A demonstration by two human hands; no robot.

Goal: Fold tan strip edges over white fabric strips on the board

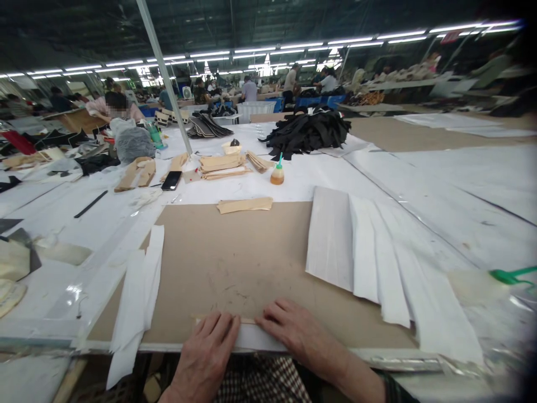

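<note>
A white strip [257,338] with a narrow tan edge [248,321] lies at the front rim of the brown board [226,252]. My left hand [212,336] presses on its left end, fingers bent and close together. From the right, my right hand [293,331] holds the tan edge down with its fingertips. Both thumbs are mostly hidden. Loose white strips [133,299] lie to the left, some hanging over the table edge. A fan of white pieces [384,263] is spread to the right. Tan strips [244,205] rest along the board's far edge.
Behind the board stand a small bottle with a green nozzle [277,172], stacked tan pieces [222,163] and a phone [172,181]. Farther back is a heap of black strips [308,131]. A pole [165,78] rises at left. Several people work in the background.
</note>
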